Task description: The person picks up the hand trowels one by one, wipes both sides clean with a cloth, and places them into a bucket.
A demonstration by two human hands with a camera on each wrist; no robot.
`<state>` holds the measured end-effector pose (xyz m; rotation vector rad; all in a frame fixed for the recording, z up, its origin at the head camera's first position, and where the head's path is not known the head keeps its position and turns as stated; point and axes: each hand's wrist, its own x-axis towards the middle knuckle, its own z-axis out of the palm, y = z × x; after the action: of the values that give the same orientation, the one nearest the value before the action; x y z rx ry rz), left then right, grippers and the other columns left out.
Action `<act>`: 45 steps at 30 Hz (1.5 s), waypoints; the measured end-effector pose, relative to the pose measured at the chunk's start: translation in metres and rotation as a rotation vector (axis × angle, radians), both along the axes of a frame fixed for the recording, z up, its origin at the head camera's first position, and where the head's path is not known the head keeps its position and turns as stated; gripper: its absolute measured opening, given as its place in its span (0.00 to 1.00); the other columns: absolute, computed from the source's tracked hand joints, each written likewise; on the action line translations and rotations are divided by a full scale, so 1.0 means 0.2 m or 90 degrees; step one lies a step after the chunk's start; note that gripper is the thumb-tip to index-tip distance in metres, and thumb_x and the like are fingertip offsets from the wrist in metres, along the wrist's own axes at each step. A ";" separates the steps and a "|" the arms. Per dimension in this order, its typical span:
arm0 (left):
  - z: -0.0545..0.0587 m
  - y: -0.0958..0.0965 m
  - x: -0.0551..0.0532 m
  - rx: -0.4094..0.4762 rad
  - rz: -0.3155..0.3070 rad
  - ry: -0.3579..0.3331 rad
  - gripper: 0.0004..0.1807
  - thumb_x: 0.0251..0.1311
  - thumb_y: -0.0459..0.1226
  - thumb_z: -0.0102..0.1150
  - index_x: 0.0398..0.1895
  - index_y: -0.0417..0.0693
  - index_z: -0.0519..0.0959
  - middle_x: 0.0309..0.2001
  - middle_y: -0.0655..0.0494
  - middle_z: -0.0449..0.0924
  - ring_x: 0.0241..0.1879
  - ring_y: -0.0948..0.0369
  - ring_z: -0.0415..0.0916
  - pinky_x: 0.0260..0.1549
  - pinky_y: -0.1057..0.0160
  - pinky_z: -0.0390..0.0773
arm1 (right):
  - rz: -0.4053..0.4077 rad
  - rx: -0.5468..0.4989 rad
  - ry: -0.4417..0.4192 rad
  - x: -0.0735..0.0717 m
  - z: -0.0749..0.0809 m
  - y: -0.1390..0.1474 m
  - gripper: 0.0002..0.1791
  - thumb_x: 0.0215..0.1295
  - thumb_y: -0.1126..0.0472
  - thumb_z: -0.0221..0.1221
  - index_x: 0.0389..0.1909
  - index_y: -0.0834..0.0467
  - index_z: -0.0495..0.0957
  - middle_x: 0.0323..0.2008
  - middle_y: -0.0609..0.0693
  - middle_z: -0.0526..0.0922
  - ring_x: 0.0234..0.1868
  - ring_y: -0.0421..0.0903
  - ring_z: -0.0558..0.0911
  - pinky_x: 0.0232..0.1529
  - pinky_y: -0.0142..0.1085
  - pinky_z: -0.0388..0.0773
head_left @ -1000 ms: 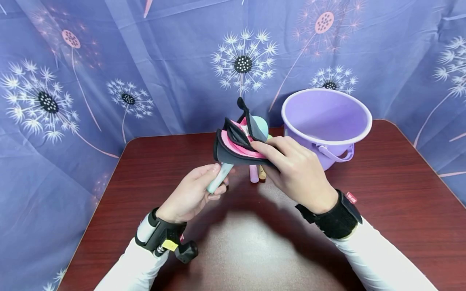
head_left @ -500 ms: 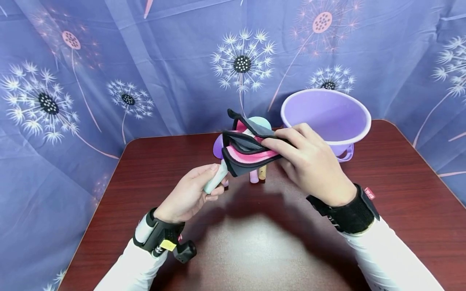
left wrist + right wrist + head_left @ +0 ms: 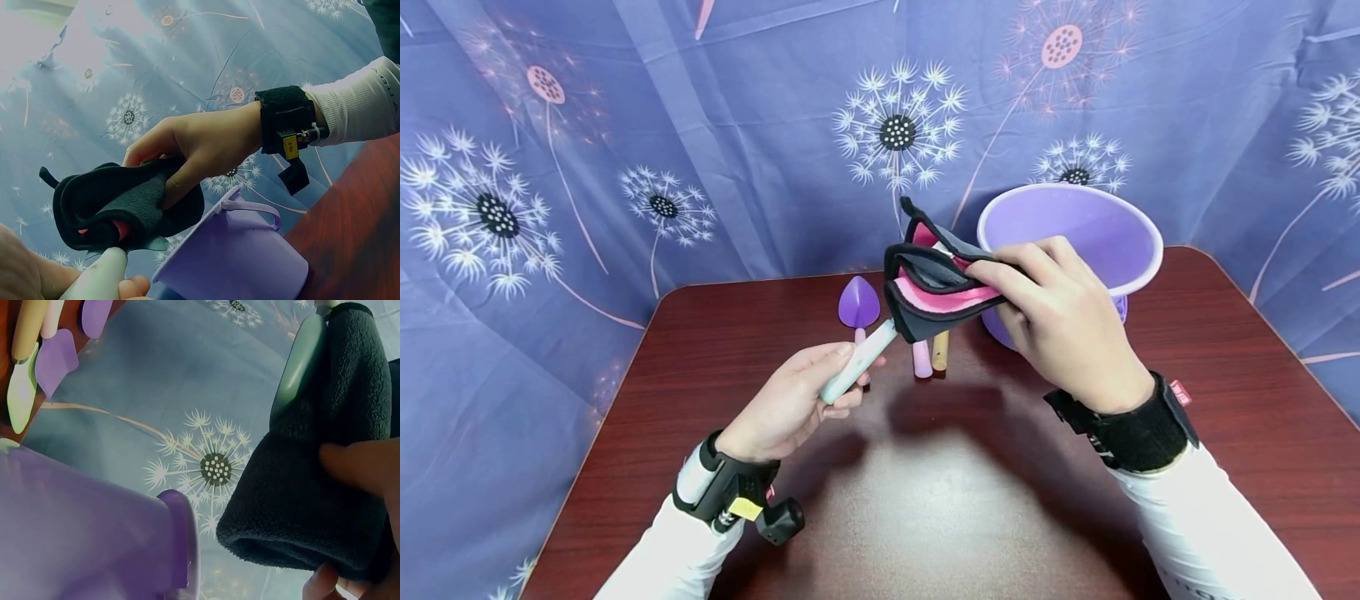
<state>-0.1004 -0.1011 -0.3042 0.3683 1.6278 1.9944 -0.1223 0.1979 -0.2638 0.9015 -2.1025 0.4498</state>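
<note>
My left hand (image 3: 778,400) grips the pale mint handle of a small garden trowel (image 3: 861,362), held tilted above the table. My right hand (image 3: 1063,321) pinches a folded grey cloth (image 3: 943,292) with black edging and pink inner layers. The cloth hides the trowel's far end in the head view. In the right wrist view, part of its mint blade (image 3: 300,369) shows along the cloth's side. Seen from the left wrist, the handle's top meets the cloth's folds.
On the dark red table lie a purple trowel (image 3: 859,302), a pink handle (image 3: 922,360) and a wooden handle (image 3: 940,352). Behind my right hand stands a purple bucket (image 3: 1000,218). A blue dandelion-print curtain (image 3: 760,150) hangs at the back.
My right hand has moved right with the cloth, which has shifted along the trowel. More of the mint handle and the purple trowel show. My left hand has hardly moved.
</note>
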 end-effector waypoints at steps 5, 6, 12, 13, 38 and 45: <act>0.00 0.00 0.00 -0.002 -0.003 0.009 0.21 0.79 0.42 0.40 0.54 0.32 0.75 0.37 0.46 0.67 0.24 0.62 0.61 0.25 0.67 0.59 | -0.040 -0.014 -0.005 -0.01 -0.01 0.02 0.21 0.62 0.70 0.50 0.54 0.57 0.81 0.46 0.55 0.81 0.41 0.58 0.72 0.44 0.48 0.69; 0.00 0.00 0.00 0.000 -0.003 0.008 0.21 0.79 0.42 0.40 0.54 0.32 0.75 0.36 0.47 0.68 0.24 0.62 0.61 0.24 0.67 0.59 | -0.049 -0.018 -0.005 -0.01 -0.01 0.02 0.21 0.62 0.70 0.51 0.54 0.57 0.81 0.46 0.55 0.81 0.41 0.58 0.72 0.43 0.48 0.69; 0.00 0.00 0.01 0.007 -0.003 0.012 0.21 0.79 0.42 0.41 0.54 0.31 0.74 0.36 0.50 0.69 0.24 0.62 0.61 0.24 0.68 0.59 | -0.083 -0.042 -0.012 -0.01 -0.02 0.03 0.20 0.63 0.69 0.53 0.55 0.57 0.81 0.46 0.55 0.81 0.41 0.58 0.72 0.41 0.48 0.70; 0.00 0.00 0.01 0.008 -0.003 0.013 0.21 0.79 0.42 0.41 0.54 0.31 0.74 0.36 0.49 0.69 0.24 0.62 0.61 0.25 0.68 0.59 | -0.087 -0.047 -0.013 -0.01 -0.02 0.03 0.20 0.63 0.68 0.53 0.55 0.57 0.81 0.46 0.55 0.81 0.41 0.58 0.72 0.41 0.48 0.69; -0.01 0.01 0.01 0.011 0.002 0.047 0.21 0.78 0.41 0.43 0.58 0.30 0.72 0.39 0.49 0.73 0.31 0.60 0.70 0.34 0.67 0.71 | -0.093 -0.161 -0.118 0.00 -0.12 -0.07 0.22 0.61 0.64 0.61 0.57 0.62 0.78 0.44 0.56 0.80 0.42 0.52 0.78 0.45 0.47 0.73; -0.02 0.04 0.02 0.004 0.019 0.056 0.19 0.77 0.39 0.46 0.58 0.31 0.72 0.40 0.45 0.74 0.33 0.57 0.75 0.32 0.65 0.73 | -0.071 -0.209 -0.237 0.02 -0.17 -0.15 0.23 0.62 0.60 0.64 0.57 0.62 0.76 0.48 0.52 0.81 0.47 0.47 0.79 0.51 0.41 0.73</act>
<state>-0.0962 -0.0939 -0.3088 0.4427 1.6892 2.0317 -0.1176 0.1684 -0.2969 0.5362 -2.3013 0.9297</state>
